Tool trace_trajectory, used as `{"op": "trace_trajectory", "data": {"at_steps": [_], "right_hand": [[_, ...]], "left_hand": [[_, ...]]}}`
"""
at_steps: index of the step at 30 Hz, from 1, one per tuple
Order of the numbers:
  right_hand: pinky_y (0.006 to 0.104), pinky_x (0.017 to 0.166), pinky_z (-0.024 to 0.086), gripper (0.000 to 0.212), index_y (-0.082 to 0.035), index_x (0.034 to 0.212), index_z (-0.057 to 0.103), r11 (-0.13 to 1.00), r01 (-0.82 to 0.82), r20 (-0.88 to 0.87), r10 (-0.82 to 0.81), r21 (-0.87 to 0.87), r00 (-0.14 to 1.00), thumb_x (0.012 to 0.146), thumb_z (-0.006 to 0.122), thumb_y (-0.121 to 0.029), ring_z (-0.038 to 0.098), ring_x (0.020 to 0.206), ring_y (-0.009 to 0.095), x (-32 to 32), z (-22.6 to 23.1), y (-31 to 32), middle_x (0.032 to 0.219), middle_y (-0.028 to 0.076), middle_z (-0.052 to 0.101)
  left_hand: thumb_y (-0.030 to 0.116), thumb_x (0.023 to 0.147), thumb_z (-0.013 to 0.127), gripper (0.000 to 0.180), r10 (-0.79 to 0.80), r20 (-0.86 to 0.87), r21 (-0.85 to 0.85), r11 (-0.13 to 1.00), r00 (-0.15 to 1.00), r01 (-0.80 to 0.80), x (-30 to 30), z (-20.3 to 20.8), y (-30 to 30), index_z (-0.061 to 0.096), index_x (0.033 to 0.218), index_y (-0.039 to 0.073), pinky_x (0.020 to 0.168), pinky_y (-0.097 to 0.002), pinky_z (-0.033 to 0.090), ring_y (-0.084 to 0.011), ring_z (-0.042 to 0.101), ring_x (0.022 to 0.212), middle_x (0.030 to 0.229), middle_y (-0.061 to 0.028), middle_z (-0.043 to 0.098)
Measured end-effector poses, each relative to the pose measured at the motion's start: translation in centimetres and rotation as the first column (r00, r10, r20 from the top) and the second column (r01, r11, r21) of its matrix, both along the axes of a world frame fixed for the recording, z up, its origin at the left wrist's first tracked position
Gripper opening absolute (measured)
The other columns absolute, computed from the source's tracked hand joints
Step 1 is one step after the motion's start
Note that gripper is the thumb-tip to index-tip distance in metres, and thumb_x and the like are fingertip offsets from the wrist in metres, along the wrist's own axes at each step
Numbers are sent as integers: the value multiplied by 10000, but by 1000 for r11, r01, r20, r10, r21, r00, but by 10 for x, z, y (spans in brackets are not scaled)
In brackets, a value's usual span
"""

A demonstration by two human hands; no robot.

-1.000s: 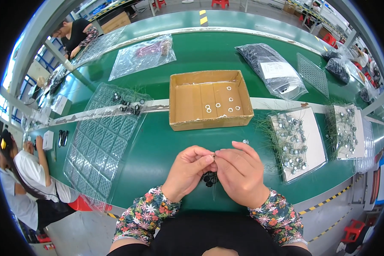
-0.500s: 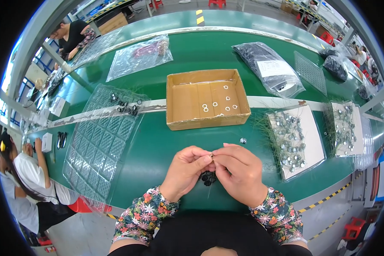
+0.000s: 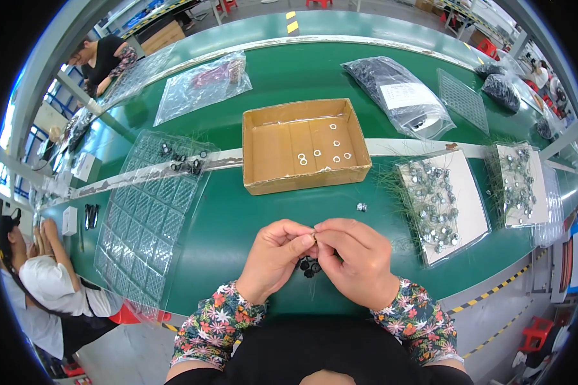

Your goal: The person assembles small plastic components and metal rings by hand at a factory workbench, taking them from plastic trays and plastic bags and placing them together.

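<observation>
My left hand (image 3: pixel 277 256) and my right hand (image 3: pixel 356 255) meet over the green table, thumbs and fingertips pinched together. Between the fingertips is a tiny part, mostly covered; only a small dark and brassy bit shows, so its kind cannot be told. Just below the hands lies a cluster of small round black parts (image 3: pixel 309 266), partly hidden by my fingers. A single small silvery round part (image 3: pixel 361 206) rests on the table beyond my right hand. Farther off stands an open cardboard box (image 3: pixel 279 151) with several white rings (image 3: pixel 318 153) scattered on its bottom.
At left, a clear cell tray (image 3: pixel 144 221) carries several black parts (image 3: pixel 187 165). To the right are two white boards (image 3: pixel 467 199) bearing silvery round parts with thin wires. A bag of black parts (image 3: pixel 392 90) and a clear bag (image 3: pixel 186 96) lie behind. Co-workers sit at left.
The view has shifted slightly, so the table's things appear a little up and left. My hands keep the same pinch. The co-worker at left has moved an arm.
</observation>
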State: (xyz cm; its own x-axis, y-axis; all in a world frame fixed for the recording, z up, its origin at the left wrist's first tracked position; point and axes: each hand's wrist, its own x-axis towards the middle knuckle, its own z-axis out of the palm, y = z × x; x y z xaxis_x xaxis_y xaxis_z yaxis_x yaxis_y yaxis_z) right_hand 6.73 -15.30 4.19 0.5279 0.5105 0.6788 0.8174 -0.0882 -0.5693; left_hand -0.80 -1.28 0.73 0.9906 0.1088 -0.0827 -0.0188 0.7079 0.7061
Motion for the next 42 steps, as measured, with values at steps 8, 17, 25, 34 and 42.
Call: {"op": "trace_trajectory", "data": {"at_steps": [8, 17, 25, 34, 42], "right_hand": [[317, 615, 507, 162, -19, 787, 568, 996, 52, -95, -45, 70, 994, 665, 642, 57, 622, 727, 263, 20, 11, -2, 840, 104, 619], [388, 639, 484, 50, -17, 799, 610, 927, 284, 210, -235, -245, 949, 752, 598, -32, 598, 713, 322, 100, 7, 46, 830, 147, 617], [421, 619, 468, 72, -44, 669, 594, 879, 321, 186, -271, -353, 945, 725, 564, -77, 595, 686, 315, 124, -5, 56, 722, 119, 607], [388, 627, 489, 117, -12, 812, 655, 936, 217, -35, -236, -277, 971, 794, 568, -90, 614, 685, 328, 117, 7, 48, 758, 171, 632], [344, 648, 481, 307, -22, 911, 506, 979, -121, -168, 93, -164, 981, 706, 713, -117, 590, 746, 291, 20, 20, 32, 816, 116, 564]], "left_hand": [[41, 886, 565, 80, -86, 1, -57, 995, 996, 86, 2, -1, 6, 593, 958, 19, 726, -286, 515, -157, 608, 803, 910, -90, 637], [52, 891, 555, 76, -89, 67, -97, 991, 994, 95, 3, 5, 13, 580, 960, 31, 731, -280, 507, -150, 595, 826, 911, -83, 622], [67, 897, 553, 181, 18, 77, -68, 998, 997, -12, 5, 4, 20, 579, 1070, 18, 740, -268, 501, -142, 596, 847, 936, -77, 621], [78, 895, 566, 189, 123, 4, 28, 992, 992, -123, 5, 6, 23, 590, 1067, 4, 722, -265, 496, -138, 604, 841, 940, -75, 630], [77, 906, 540, 179, 252, 2, 162, 955, 968, -249, 6, 3, 18, 589, 1058, -3, 731, -270, 502, -148, 615, 860, 941, -91, 638]]}}
